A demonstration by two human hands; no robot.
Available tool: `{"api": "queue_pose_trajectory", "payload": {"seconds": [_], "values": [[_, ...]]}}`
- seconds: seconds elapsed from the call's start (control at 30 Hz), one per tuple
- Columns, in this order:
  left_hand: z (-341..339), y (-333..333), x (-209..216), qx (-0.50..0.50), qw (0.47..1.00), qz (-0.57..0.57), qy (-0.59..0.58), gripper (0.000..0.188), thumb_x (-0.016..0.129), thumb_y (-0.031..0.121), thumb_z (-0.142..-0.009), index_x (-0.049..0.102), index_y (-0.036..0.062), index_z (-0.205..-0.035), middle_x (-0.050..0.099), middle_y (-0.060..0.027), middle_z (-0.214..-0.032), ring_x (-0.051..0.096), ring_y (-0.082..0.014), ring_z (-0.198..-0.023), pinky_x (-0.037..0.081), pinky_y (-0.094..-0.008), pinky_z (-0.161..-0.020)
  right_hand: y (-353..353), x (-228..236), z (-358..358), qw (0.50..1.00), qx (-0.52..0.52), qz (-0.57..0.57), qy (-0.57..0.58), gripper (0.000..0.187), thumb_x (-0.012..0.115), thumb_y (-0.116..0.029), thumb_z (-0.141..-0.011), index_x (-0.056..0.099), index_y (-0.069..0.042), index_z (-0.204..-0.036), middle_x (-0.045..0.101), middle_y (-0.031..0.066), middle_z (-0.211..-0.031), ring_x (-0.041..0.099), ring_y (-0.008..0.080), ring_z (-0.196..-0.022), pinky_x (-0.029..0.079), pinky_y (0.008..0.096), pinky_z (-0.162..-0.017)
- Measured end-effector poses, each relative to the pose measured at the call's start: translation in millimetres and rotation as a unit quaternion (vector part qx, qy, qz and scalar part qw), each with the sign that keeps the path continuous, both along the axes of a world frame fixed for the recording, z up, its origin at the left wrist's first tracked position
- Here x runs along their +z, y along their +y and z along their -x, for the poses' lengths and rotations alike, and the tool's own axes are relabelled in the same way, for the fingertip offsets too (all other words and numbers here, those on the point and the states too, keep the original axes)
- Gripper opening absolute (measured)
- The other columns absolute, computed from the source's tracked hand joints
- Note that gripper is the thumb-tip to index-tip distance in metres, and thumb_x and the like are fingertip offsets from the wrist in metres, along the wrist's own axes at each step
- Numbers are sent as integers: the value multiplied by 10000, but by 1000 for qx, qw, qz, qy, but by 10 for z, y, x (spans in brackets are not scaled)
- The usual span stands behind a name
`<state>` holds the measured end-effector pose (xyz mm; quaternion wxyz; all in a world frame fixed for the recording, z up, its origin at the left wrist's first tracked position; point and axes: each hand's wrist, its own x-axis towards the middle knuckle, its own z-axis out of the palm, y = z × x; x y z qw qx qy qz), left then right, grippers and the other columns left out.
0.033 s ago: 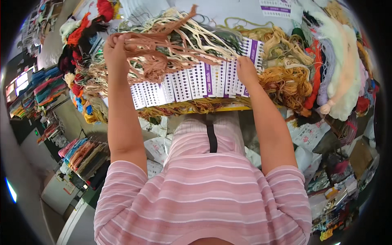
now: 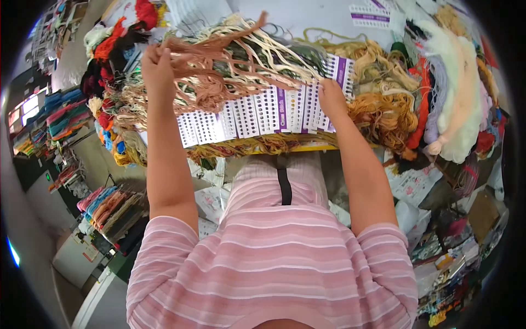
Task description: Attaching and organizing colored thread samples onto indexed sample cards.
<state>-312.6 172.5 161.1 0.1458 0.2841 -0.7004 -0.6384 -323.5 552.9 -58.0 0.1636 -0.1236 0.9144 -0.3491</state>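
Observation:
My left hand (image 2: 157, 70) is closed around one end of a bundle of dusty-brown embroidery thread (image 2: 208, 90), which spreads to the right in loose strands. My right hand (image 2: 332, 98) is closed, its fingertips pinched where cream thread strands (image 2: 282, 49) and a few brown ones run to their right ends. Exactly which strands it pinches is hidden. Under the threads lies a row of white thread cards (image 2: 263, 112) with punched holes and purple bands, fanned side by side. Dark green strands show among the cream ones.
Golden-brown thread (image 2: 383, 115) is heaped right of the cards, with pale green and peach skeins (image 2: 457, 98) farther right. Red and black skeins (image 2: 109, 46) lie at the left. Another card (image 2: 370, 16) lies on the white tabletop (image 2: 307, 13). Thread racks (image 2: 112, 205) stand lower left.
Both hands keep their grip and have shifted only slightly. The brown bundle by my left hand sits a little differently.

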Motion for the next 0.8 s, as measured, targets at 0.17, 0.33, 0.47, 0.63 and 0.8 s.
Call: {"api": "queue_pose_trajectory", "payload": {"seconds": [0.17, 0.33, 0.47, 0.63, 0.8], "values": [[-290, 660, 942, -105, 962, -251, 32, 177, 417, 150, -983, 494, 62, -1116, 539, -163, -1280, 670, -275, -902, 539, -292, -565, -639, 1585, -61, 979, -70, 183, 59, 177, 587, -109, -861, 608, -39, -1022, 591, 106, -897, 591, 203, -735, 478, 317, -685], [-517, 944, 1305, -281, 835, -470, 52, 420, 407, 306, -981, 483, 48, -1304, 526, -136, -1306, 566, -248, -1119, 481, -399, -897, -1249, 3344, -283, 879, -5, 464, -106, 163, 644, -111, -848, 652, -7, -972, 603, 30, -874, 556, 86, -727, 457, 229, -666], [-694, 977, 1656, -245, 840, -476, 87, 439, 407, 253, -965, 478, -23, -1299, 525, -127, -1310, 521, -255, -1174, 438, -431, -974, -1373, 3678, -371, 865, 2, 475, -161, 107, 624, -58, -850, 641, 21, -921, 624, 42, -834, 560, 81, -647, 458, 208, -613], [-882, 793, 1774, -229, 837, -485, 112, 424, 391, 226, -959, 491, -34, -1280, 506, -125, -1337, 531, -257, -1156, 451, -444, -950, -1372, 3918, -533, 825, 13, 515, -233, 98, 594, -38, -870, 609, 45, -920, 624, 62, -875, 618, 113, -766, 492, 227, -707], [-995, 784, 1801, -284, 817, -491, 105, 471, 417, 267, -938, 484, -47, -1282, 509, -146, -1331, 543, -257, -1149, 455, -422, -945, -1527, 4076, -669, 847, 3, 496, -191, 101, 589, -46, -878, 600, 37, -934, 626, 51, -888, 595, 77, -772, 477, 207, -712]]}}
